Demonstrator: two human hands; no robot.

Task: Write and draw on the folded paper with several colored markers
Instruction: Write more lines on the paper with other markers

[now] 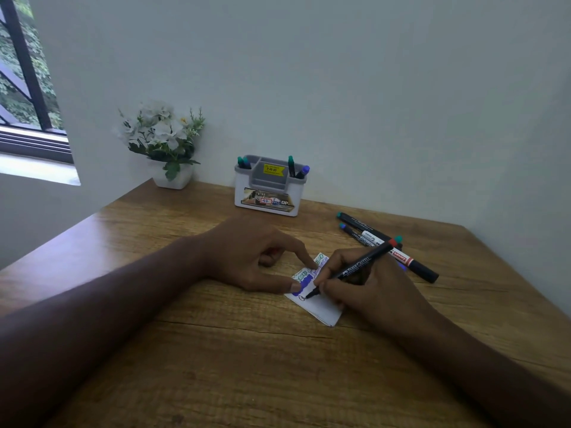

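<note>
A small folded white paper (324,307) lies on the wooden table (216,350), carrying green and blue scribbles near its far end. My right hand (364,285) grips a black marker with a red end (355,268), its tip touching the paper beside a small drawn circle. My left hand (256,257) presses the paper's left edge with forefinger and thumb; something small and red shows under its curled fingers, too hidden to identify.
Several capped markers (383,242) lie on the table behind my right hand. A white and grey pen holder (268,186) with markers stands against the wall. A white flower pot (168,149) sits at the back left, near a window (27,88).
</note>
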